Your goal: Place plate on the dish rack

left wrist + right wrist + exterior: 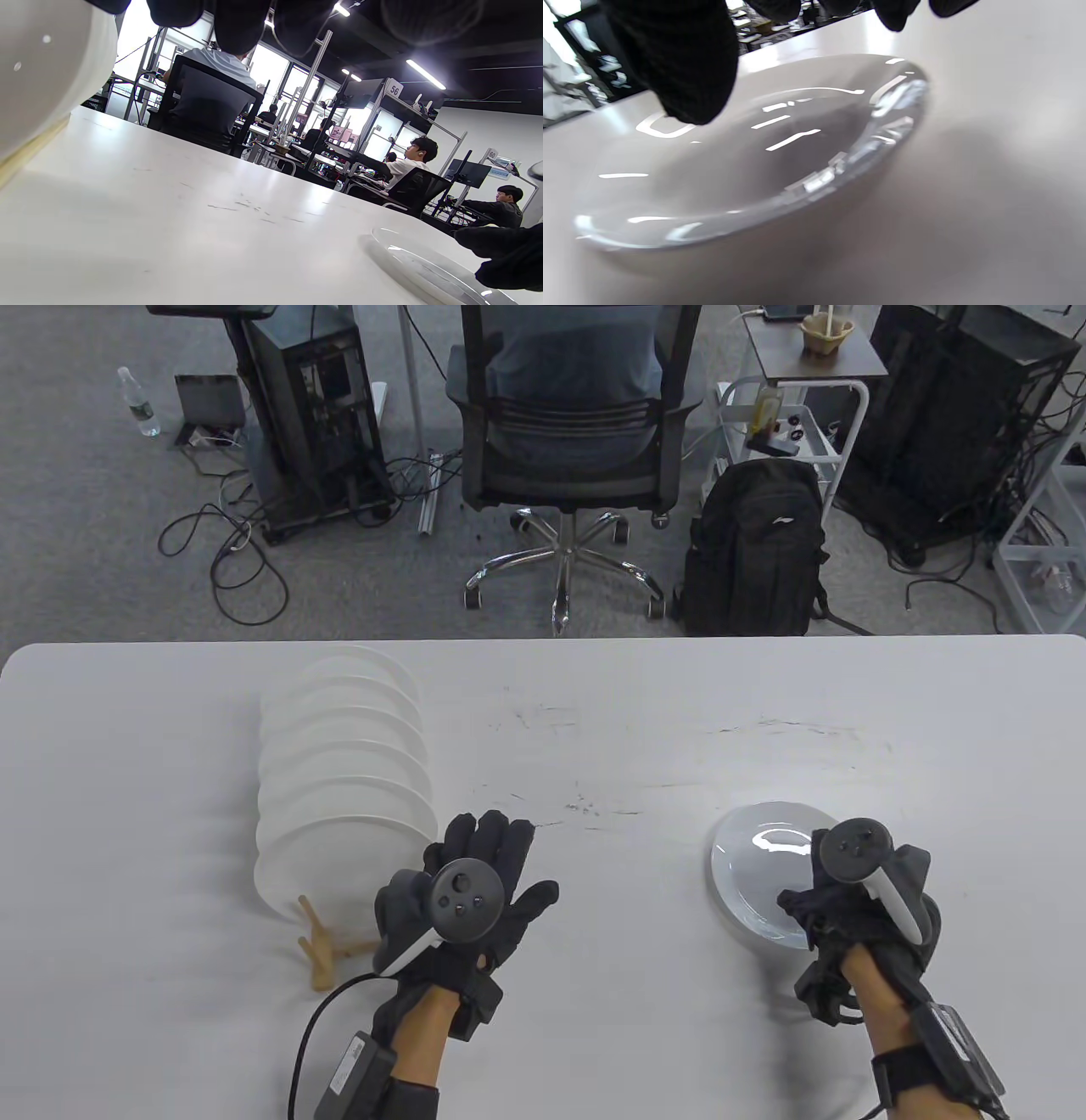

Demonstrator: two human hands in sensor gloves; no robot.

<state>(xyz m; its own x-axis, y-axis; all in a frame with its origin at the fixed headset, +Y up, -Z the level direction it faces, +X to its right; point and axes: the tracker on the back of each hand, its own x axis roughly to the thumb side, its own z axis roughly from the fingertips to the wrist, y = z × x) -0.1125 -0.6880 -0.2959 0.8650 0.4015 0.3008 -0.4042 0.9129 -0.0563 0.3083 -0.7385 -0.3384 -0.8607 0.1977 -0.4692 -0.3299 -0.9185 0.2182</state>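
Right hand (857,899) is down over the near edge of the glass plate (764,857), thumb (678,63) hovering above the rim with the other fingertips hanging beyond it; they look curled ready to pinch, though whether anything touches the glass, I can't tell. The plate lies flat on the table (594,712), right of centre, well apart from the rack, so this looks like the pickup just starting. Left hand (462,891) rests palm-down, fingers spread and holding nothing, just beside the wooden dish rack (327,954), probably parked to steady it. Farther back, white plates (339,780) stand on edge in a row along the rack, so I'd guess the glass one belongs at the near end
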